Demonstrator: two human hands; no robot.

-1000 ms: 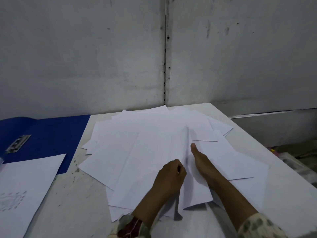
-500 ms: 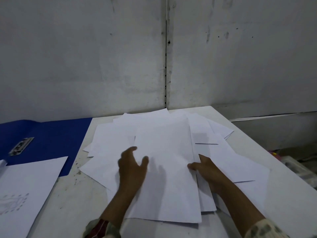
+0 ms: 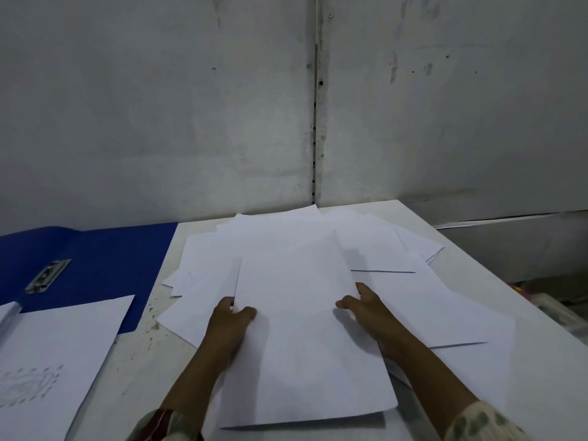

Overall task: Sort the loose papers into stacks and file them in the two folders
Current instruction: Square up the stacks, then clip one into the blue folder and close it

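Observation:
Several loose white papers point(image 3: 423, 300) lie fanned over the white table point(image 3: 136, 364). On top of them is a blank white sheet point(image 3: 302, 338), held by its two long edges. My left hand point(image 3: 227, 326) pinches its left edge, thumb on top. My right hand point(image 3: 369, 310) grips its right edge, thumb on top as well. An open blue folder point(image 3: 105, 265) with a metal clip point(image 3: 47, 276) lies at the left. A white sheet with a faint drawing point(image 3: 54, 361) lies partly on the folder. I see only one folder.
A grey wall point(image 3: 222, 106) stands directly behind the table. The table's right edge runs diagonally past the papers, with clutter point(image 3: 553, 307) below it. Speckled bare tabletop shows between the folder and the pile.
The top sheet was turned over and laid flat on the pile. My left hand went from flat on it to pinching its left edge; my right hand closed on its right edge.

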